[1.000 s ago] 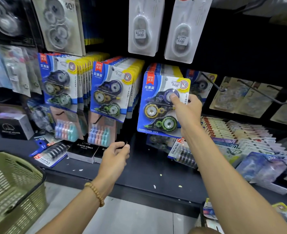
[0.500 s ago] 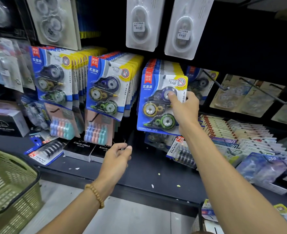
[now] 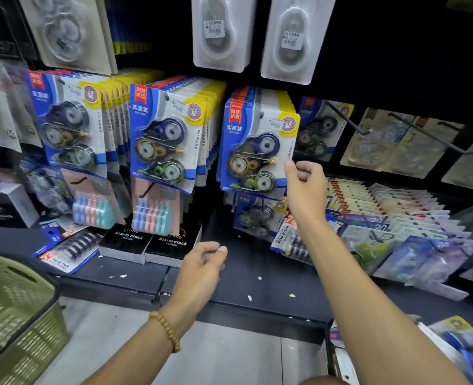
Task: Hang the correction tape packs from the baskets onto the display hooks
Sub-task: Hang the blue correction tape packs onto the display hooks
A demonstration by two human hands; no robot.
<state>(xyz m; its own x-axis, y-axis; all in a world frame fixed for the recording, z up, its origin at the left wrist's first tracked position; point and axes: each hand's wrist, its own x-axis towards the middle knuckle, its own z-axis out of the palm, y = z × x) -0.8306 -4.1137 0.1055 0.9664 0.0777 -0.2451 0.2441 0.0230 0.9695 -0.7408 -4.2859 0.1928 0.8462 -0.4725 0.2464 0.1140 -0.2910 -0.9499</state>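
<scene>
My right hand [image 3: 303, 187] is raised at the right edge of the front correction tape pack [image 3: 259, 151], which hangs at the front of the third row of packs. The fingers are curled loosely and one fingertip touches the pack's right edge near its lower half; I cannot tell if it really pinches the card or only touches it. The pack is just to the left of this hand and a little above it, hanging a bit tilted, with its purple, yellow and green tapes facing me.

My left hand [image 3: 202, 266] is lower, in front of the dark shelf [image 3: 257, 273], well apart from the hanging packs. Its fingers are loosely curled, thumb close to the forefinger, and it holds nothing I can see. On this wrist is a wooden bead bracelet [image 3: 166, 330].

To the left of the front pack hang two more full rows of the same packs, the middle row [image 3: 163, 137] and the left row [image 3: 68, 123]. To the right, one more pack [image 3: 320, 129] hangs far back on its hook, and beside it a bare hook [image 3: 346, 118] sticks out. Under the rows hang cards with pastel coloured items [image 3: 152, 215], and two black alarm clock boxes [image 3: 149, 244] lie on the shelf. A green basket [image 3: 13, 315] stands at the lower left, on the floor side. At the lower right corner, more blue packs [image 3: 463, 340] lie, partly cut by the edge of the view.
</scene>
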